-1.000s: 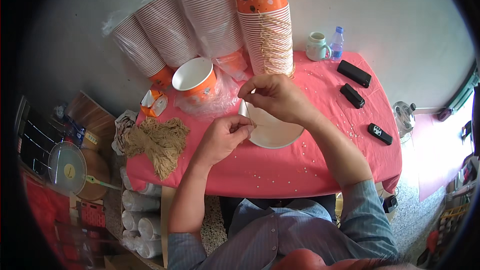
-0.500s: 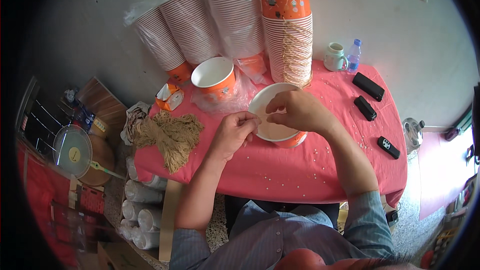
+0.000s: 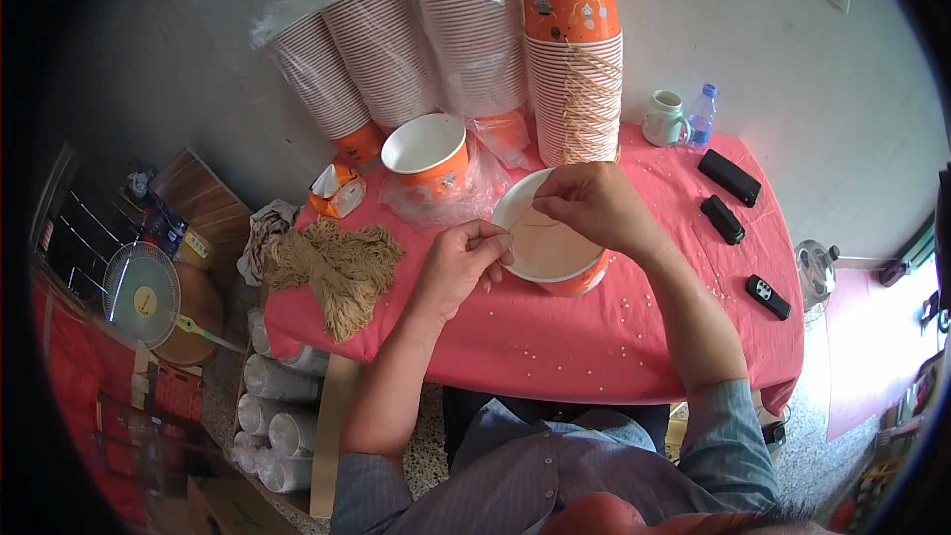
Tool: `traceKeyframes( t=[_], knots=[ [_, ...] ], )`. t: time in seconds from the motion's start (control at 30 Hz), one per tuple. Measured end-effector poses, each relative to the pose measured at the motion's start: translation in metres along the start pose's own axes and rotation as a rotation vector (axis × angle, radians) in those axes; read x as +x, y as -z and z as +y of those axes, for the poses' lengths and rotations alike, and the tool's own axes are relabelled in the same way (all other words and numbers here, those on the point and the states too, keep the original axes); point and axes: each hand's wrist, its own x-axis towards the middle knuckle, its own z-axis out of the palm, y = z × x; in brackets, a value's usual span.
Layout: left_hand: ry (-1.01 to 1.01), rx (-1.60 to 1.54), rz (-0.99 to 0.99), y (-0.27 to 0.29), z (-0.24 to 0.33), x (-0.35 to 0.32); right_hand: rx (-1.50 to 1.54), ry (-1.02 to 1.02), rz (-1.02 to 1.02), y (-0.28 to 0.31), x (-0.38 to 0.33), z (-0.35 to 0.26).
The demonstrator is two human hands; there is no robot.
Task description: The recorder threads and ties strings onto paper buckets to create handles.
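Note:
An orange paper bucket (image 3: 573, 283) with a white rim stands near the middle of the red-covered table, its mouth facing up. My left hand (image 3: 464, 263) is closed in a pinch at the left side of its rim; what lies between these fingertips is too small to make out. Above the bucket's mouth, my right hand (image 3: 599, 203) pinches downward with thumb and fingers together. A thin string (image 3: 540, 226) shows faintly against the bucket's inside, by the right fingertips. To the left lies a loose bundle of tan twine (image 3: 342, 272).
Behind stand tall bucket stacks, one (image 3: 572, 89) draped with twine loops, others (image 3: 471, 35) in clear plastic. A single bucket (image 3: 426, 151) and a tissue pack (image 3: 337, 191) sit back left. A mug (image 3: 664, 121), a bottle (image 3: 702, 117) and black devices (image 3: 730, 177) are on the right.
My right hand has risen slightly away from the left, its fingers now drawn together and pointing down. The left hand has stayed at the bucket's rim.

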Motion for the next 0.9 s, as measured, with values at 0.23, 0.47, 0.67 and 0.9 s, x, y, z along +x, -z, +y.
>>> traceKeyframes(
  t=[0.23, 0.47, 0.67, 0.9],
  knots=[
    [0.007, -0.186, 0.051, -0.004, 0.008, -0.001, -0.397, 0.187, 0.015, -0.002, -0.010, -0.008],
    [-0.051, -0.164, 0.058, -0.019, 0.003, -0.003, -0.475, 0.307, -0.122, -0.007, -0.014, -0.013],
    [-0.115, -0.125, 0.090, -0.029, -0.001, -0.010, -0.386, 0.322, -0.100, -0.007, -0.010, -0.005],
    [-0.152, 0.040, 0.190, -0.038, 0.000, -0.016, -0.227, 0.340, -0.030, -0.009, -0.007, -0.007]
  ],
)
